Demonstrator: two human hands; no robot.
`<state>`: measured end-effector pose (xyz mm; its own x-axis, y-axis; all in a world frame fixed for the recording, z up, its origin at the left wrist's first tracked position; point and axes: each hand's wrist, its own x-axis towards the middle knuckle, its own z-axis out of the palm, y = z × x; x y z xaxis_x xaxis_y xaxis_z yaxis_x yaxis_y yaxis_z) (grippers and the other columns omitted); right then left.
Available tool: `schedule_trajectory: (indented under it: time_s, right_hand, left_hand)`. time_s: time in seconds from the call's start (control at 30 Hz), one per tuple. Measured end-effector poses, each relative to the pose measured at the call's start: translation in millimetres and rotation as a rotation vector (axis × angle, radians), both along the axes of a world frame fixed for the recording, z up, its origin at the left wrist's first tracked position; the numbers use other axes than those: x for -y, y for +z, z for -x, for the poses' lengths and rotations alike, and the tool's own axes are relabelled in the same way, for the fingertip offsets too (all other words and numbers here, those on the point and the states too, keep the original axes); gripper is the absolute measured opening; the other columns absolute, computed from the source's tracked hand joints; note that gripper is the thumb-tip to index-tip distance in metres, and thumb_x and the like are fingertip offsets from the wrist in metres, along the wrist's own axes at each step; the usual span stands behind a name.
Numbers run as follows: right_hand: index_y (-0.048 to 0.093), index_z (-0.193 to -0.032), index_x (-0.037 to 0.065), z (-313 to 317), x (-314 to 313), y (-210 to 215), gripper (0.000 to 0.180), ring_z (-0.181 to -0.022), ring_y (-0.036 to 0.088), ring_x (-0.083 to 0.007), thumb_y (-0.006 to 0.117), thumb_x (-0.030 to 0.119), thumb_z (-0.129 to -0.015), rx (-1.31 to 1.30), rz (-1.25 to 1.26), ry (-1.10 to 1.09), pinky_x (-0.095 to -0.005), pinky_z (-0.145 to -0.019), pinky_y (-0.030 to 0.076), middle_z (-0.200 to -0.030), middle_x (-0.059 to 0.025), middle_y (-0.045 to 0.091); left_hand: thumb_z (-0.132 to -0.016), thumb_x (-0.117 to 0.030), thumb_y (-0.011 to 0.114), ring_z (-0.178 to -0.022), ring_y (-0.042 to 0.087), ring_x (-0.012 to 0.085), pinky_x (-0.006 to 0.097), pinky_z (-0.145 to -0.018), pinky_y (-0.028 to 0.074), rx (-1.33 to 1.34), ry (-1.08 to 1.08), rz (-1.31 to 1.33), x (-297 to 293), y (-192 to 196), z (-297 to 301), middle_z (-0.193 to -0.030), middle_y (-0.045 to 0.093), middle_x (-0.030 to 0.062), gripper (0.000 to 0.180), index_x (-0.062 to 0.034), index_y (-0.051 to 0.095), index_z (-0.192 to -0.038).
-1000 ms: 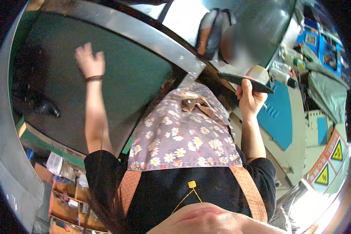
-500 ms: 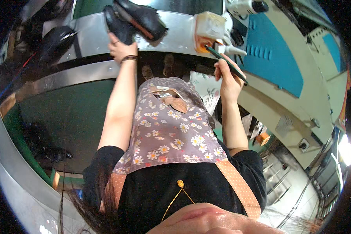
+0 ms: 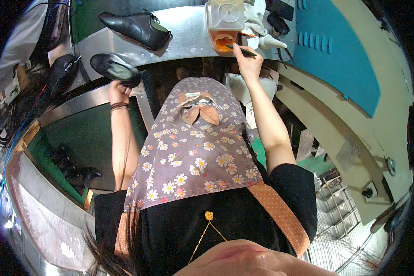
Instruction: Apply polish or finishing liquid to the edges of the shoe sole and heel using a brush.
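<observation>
My left hand (image 3: 119, 90) is closed around the heel end of a black shoe (image 3: 108, 66), lifted off the bench with its pale-lined opening in sight. A second black lace-up shoe (image 3: 135, 28) lies on the metal bench, farther off and to the right. With my right hand (image 3: 248, 62) I grip a slim dark-handled tool (image 3: 247, 53). Its front end reaches the mouth of a translucent plastic container (image 3: 225, 18) holding something orange (image 3: 223, 43); its tip is hidden there, so its kind is unclear.
Beside the container lie a white nozzle bottle (image 3: 272, 43), a whitish cloth (image 3: 254, 22) and small black items (image 3: 278, 23). A blue-and-cream machine housing (image 3: 338, 50) borders the right. More black shoes (image 3: 69, 161) rest low on the left, past the metal frame (image 3: 145, 106).
My left hand has picked up one shoe and drawn it left, toward me. The other shoe now lies alone. My right hand stays at the container, its tool tilted flatter.
</observation>
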<state>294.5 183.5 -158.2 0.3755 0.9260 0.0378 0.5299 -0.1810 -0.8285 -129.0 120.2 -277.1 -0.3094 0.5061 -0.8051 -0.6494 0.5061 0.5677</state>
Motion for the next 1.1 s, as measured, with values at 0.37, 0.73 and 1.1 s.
schedule_trajectory:
  time_s: [0.37, 0.73, 1.1]
  right_hand:
    - [0.073, -0.080, 0.002, 18, -4, -1, 0.036, -0.056, 0.062, -0.0185, 0.074, 0.037, -0.076, 0.118, 0.104, 0.027, -0.0317, -0.059, 0.049, -0.062, -0.0096, 0.067]
    - [0.067, -0.066, -0.004, 19, -3, 4, 0.052, -0.062, 0.068, -0.0301, 0.075, 0.048, -0.069, 0.184, 0.299, -0.110, -0.0394, -0.062, 0.051, -0.061, -0.0161, 0.066]
    - [0.062, -0.075, 0.003, 51, 10, 119, 0.026, -0.042, 0.049, -0.0075, 0.068, 0.027, -0.084, -0.668, 0.277, -0.041, -0.0207, -0.037, 0.033, -0.057, -0.0039, 0.058]
  left_hand:
    - [-0.082, -0.006, 0.049, -0.133, 0.034, 0.0276, 0.047, -0.112, 0.021, -1.864, -1.793, -0.301, -26, 80, 5, -0.142, 0.038, 0.0129, 0.065, -0.0158, 0.030, -0.144]
    - [-0.070, -0.020, 0.070, -0.114, 0.054, 0.0291, 0.037, -0.094, 0.045, -1.529, -1.943, -0.229, -88, 87, 7, -0.121, 0.055, 0.0162, 0.066, -0.0055, 0.044, -0.130]
    - [-0.062, -0.019, 0.081, -0.099, 0.063, 0.0311, 0.038, -0.086, 0.050, -1.265, -1.259, -0.562, -50, 197, -25, -0.108, 0.065, 0.0148, 0.075, -0.0100, 0.048, -0.128]
